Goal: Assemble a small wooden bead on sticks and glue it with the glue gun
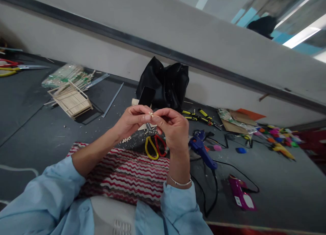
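Observation:
My left hand (133, 121) and my right hand (173, 128) are raised together over the floor, fingertips meeting. Both pinch a tiny pale piece (151, 114), probably a short bit of wooden stick, between thumbs and forefingers. Below the hands lie scissors with a yellow and a red handle (155, 147) among pale wood crumbs. A red, white and black striped mat (127, 174) lies under my forearms. A blue glue gun (201, 147) rests just right of my right wrist, its black cord trailing toward me.
A small stick-built frame (71, 101) and a packet of sticks (61, 75) lie at the left. A black bag (165, 84) leans on the wall. Yellow-handled pliers (197, 116), cardboard (234, 124), coloured bits (277, 136) and a pink packet (240, 194) lie at the right.

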Tool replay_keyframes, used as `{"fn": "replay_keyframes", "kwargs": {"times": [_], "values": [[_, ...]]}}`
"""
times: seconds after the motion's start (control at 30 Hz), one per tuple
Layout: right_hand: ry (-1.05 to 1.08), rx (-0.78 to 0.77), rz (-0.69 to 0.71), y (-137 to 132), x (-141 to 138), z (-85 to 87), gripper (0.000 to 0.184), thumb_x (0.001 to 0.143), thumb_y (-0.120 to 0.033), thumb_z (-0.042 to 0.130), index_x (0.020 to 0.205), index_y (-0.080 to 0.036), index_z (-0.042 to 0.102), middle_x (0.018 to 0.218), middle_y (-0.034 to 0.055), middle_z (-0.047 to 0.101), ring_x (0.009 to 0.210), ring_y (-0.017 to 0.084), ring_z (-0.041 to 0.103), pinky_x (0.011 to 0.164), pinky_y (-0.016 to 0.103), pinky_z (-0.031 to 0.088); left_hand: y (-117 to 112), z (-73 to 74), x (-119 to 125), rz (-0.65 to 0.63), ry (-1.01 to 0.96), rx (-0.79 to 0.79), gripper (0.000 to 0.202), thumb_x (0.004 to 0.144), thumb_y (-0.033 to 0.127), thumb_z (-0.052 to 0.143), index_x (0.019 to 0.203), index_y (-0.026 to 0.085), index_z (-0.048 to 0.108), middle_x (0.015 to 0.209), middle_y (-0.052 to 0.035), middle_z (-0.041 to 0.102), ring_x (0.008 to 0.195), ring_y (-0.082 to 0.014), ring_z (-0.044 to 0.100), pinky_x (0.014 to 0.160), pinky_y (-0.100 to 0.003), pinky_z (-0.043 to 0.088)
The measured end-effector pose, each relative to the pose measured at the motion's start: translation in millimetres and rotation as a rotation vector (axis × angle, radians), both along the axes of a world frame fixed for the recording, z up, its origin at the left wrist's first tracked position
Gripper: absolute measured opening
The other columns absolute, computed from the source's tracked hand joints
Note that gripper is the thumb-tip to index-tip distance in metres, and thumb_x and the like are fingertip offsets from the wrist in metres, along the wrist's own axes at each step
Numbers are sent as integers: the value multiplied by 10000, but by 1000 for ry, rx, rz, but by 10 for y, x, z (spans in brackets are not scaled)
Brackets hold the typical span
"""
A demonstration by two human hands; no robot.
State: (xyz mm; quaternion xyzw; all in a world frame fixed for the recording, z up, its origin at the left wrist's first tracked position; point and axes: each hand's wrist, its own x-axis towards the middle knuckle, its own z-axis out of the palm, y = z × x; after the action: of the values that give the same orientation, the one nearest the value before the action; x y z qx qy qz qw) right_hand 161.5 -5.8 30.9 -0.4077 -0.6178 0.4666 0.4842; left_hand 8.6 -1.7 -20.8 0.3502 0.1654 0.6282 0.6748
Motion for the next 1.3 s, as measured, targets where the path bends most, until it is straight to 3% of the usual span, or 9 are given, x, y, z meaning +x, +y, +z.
{"fn": "replay_keyframes", "kwargs": {"times": [0.2,0.4,0.6,1.3], "values": [[15,15,-7,11,-24,-34,114,784,-288,847,797,-217,759,601,-74,642,412,40,488,398,193,352,5,8,3,-5,-16,-26,194,641,240,957,739,173,804,781,-6,747,693,-99,702,693,-222,590],[196,-32,66,81,-24,-96,255,726,-323,896,925,-239,760,754,-66,704,453,46,523,387,190,401,42,8,35,22,-75,-74,228,636,302,970,747,197,802,763,6,762,702,-97,716,701,-211,609],[51,13,-13,74,-46,-97,203,774,-357,862,876,-219,756,695,-56,700,420,42,506,395,197,381,66,-3,41,67,-90,-82,260,600,307,990,738,210,793,752,12,752,686,-96,700,698,-228,607],[-63,85,-57,-8,-49,-39,167,851,-377,796,827,-222,736,591,-70,658,392,60,546,394,198,384,40,-21,34,89,-24,-3,212,608,269,984,724,224,812,766,15,741,700,-82,687,682,-199,561]]}}
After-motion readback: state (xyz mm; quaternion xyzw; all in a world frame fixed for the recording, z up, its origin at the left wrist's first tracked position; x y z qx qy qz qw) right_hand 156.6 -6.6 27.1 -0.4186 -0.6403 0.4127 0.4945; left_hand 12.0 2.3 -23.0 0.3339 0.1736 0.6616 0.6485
